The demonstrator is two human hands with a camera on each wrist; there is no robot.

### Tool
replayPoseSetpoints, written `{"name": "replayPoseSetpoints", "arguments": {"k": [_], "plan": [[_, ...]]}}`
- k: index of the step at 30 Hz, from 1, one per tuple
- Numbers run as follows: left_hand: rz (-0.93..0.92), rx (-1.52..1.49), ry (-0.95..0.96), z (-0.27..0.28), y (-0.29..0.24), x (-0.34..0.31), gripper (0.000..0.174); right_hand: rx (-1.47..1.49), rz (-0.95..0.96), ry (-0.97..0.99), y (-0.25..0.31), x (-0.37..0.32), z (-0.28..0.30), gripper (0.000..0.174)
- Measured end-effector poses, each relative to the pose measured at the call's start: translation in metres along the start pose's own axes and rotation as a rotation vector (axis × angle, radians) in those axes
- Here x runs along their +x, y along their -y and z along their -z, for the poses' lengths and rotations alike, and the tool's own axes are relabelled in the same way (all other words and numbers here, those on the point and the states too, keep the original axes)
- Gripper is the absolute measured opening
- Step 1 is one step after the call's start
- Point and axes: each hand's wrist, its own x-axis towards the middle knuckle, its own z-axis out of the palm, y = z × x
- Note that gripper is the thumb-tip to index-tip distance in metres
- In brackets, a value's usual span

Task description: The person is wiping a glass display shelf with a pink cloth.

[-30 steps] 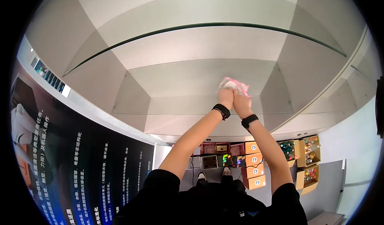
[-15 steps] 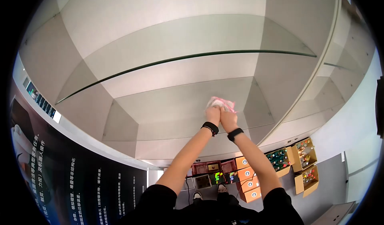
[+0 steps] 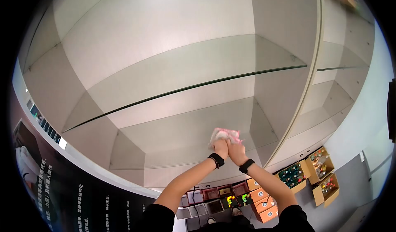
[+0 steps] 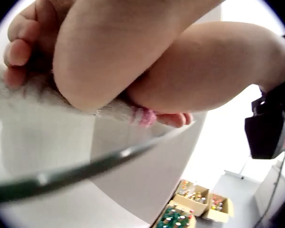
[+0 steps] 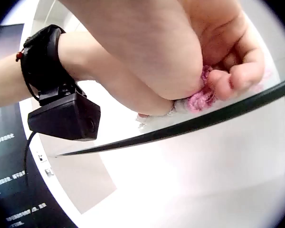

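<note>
Both hands are side by side on a pink-and-white cloth (image 3: 225, 134), which lies against the lower glass shelf (image 3: 177, 139) in the head view. My left hand (image 3: 220, 148) grips its near left part; in the left wrist view that hand's fingers (image 4: 20, 53) curl over the cloth. My right hand (image 3: 236, 153) touches the left one and grips the near right part. Curled fingers (image 5: 237, 81) hold a bunched pink edge (image 5: 202, 99) in the right wrist view. The palms hide part of the cloth.
Another glass shelf (image 3: 185, 88) spans the cabinet above the hands. A side panel (image 3: 280, 83) stands to the right. Below are orange boxes (image 3: 264, 205), open cartons of bottles (image 3: 292, 176) and several trays (image 3: 211, 193). A dark printed banner (image 3: 95, 199) is at the left.
The head view has tilted and turned, so the cabinet appears lower and rotated. Both hands, still gripping the cloth, have shifted slightly rightward along the shelf, closer to the right side panel.
</note>
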Motion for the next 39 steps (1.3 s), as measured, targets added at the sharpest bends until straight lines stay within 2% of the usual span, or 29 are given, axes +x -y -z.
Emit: {"name": "replayPoseSetpoints", "arguments": {"k": [1, 2, 4, 5, 7, 8, 9, 11, 12, 14, 15, 17, 19, 21, 22, 24, 25, 27, 28, 30, 31, 34, 37, 39], "plan": [[-0.012, -0.061, -0.115, -0.005, 0.002, 0.011, 0.021, 0.017, -0.030, 0.006, -0.003, 0.007, -0.003, 0.029], [-0.018, -0.053, -0.124, -0.009, 0.003, 0.023, 0.021, 0.018, -0.036, -0.004, -0.006, 0.018, -0.006, 0.029], [0.177, -0.284, -0.150, -0.005, 0.006, 0.043, 0.019, -0.006, -0.146, 0.121, -0.007, 0.042, -0.014, 0.039], [0.167, -0.278, -0.161, -0.006, 0.008, 0.049, 0.019, -0.006, -0.156, 0.108, -0.007, 0.047, -0.019, 0.039], [0.166, -0.536, -0.382, -0.017, 0.011, 0.055, 0.020, -0.054, -0.246, 0.081, -0.004, 0.050, -0.020, 0.042], [0.072, -0.357, -0.358, -0.022, 0.013, 0.057, 0.021, 0.017, -0.260, 0.093, -0.002, 0.046, -0.015, 0.038], [0.053, -0.304, -0.355, -0.018, 0.015, 0.054, 0.020, 0.021, -0.266, 0.082, -0.002, 0.043, -0.014, 0.038], [0.113, -0.290, -0.227, -0.017, 0.009, 0.040, 0.018, -0.088, -0.189, 0.093, -0.001, 0.031, -0.018, 0.046], [0.112, -0.284, -0.229, -0.013, 0.008, 0.031, 0.018, -0.041, -0.173, 0.093, -0.001, 0.022, -0.014, 0.045], [-0.115, -0.057, -0.119, -0.011, 0.003, 0.012, 0.028, -0.006, -0.145, 0.082, -0.003, 0.004, -0.011, 0.045], [-0.114, -0.053, -0.119, 0.006, -0.001, -0.002, 0.028, 0.023, -0.116, 0.075, -0.004, -0.003, -0.006, 0.045], [-0.075, 0.078, 0.040, 0.039, -0.012, -0.026, 0.034, 0.052, -0.102, 0.087, -0.005, -0.013, 0.007, 0.044], [-0.065, 0.105, -0.027, 0.035, -0.015, -0.022, 0.031, 0.033, -0.088, 0.103, -0.007, -0.015, 0.010, 0.043], [-0.035, 0.070, 0.114, 0.029, -0.016, -0.008, 0.034, 0.056, -0.097, 0.097, -0.011, -0.009, 0.008, 0.043], [-0.038, 0.072, 0.113, 0.015, -0.014, 0.006, 0.034, 0.082, -0.102, 0.094, -0.012, -0.005, 0.006, 0.043], [-0.069, -0.045, -0.149, -0.022, -0.009, 0.038, 0.023, 0.081, -0.132, 0.100, -0.017, 0.010, 0.006, 0.043], [-0.076, -0.045, -0.151, -0.022, -0.009, 0.047, 0.023, 0.080, -0.157, 0.107, -0.020, 0.019, 0.004, 0.044], [0.091, -0.297, -0.276, -0.017, -0.008, 0.064, 0.021, 0.080, -0.222, 0.094, -0.023, 0.039, -0.013, 0.045], [0.170, -0.645, -0.337, -0.013, -0.007, 0.067, 0.027, 0.048, -0.281, 0.117, -0.023, 0.046, -0.013, 0.046], [0.150, -0.537, -0.385, -0.007, -0.007, 0.069, 0.025, -0.013, -0.368, 0.191, -0.022, 0.054, -0.009, 0.048], [0.141, -0.426, -0.428, -0.005, -0.006, 0.069, 0.024, -0.014, -0.368, 0.190, -0.023, 0.054, -0.010, 0.048], [0.089, -0.386, -0.428, 0.004, -0.004, 0.055, 0.021, -0.017, -0.355, 0.204, -0.018, 0.046, -0.009, 0.046], [0.023, -0.250, -0.400, 0.001, -0.002, 0.046, 0.018, -0.058, -0.312, 0.128, -0.018, 0.034, -0.010, 0.043], [0.009, -0.226, -0.380, 0.000, -0.005, 0.035, 0.016, -0.059, -0.235, 0.001, -0.017, 0.022, -0.010, 0.042]]}}
